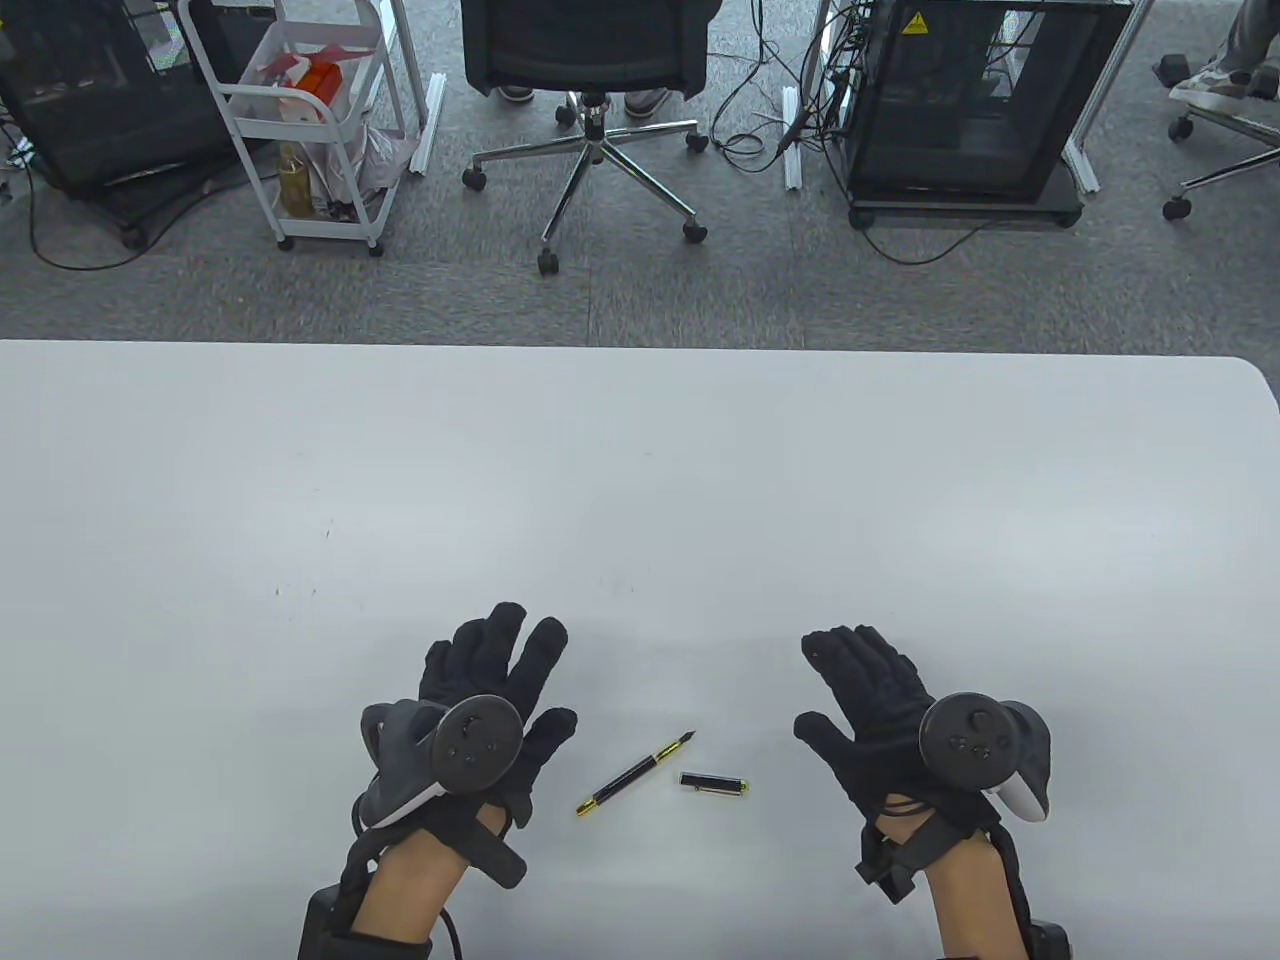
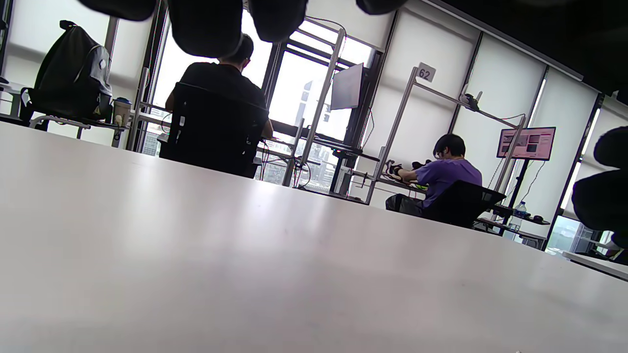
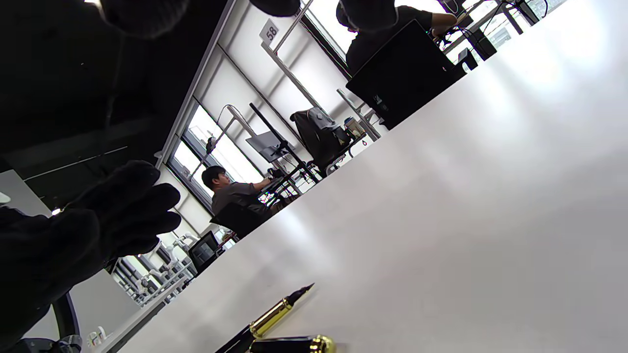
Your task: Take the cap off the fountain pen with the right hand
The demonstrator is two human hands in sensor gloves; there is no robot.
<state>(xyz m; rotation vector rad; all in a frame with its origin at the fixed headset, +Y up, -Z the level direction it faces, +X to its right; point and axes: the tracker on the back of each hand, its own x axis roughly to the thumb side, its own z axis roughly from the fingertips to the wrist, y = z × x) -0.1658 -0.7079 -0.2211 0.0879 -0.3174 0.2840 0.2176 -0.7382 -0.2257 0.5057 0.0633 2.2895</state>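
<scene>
A black and gold fountain pen [image 1: 636,773] lies uncapped on the white table [image 1: 640,500], nib pointing up and right. Its black cap [image 1: 713,784] lies apart, just right of the pen. Both lie between my hands. My left hand [image 1: 495,690] is open, fingers spread, left of the pen and holding nothing. My right hand [image 1: 870,695] is open, right of the cap and holding nothing. The right wrist view shows the pen's nib end [image 3: 279,309] and the cap [image 3: 294,344] at the bottom edge. The left wrist view shows only bare table [image 2: 245,255].
Beyond the table's far edge stand an office chair [image 1: 590,80], a white trolley [image 1: 310,120] and a black cabinet [image 1: 960,100] on the floor. The table's right far corner is rounded [image 1: 1255,380].
</scene>
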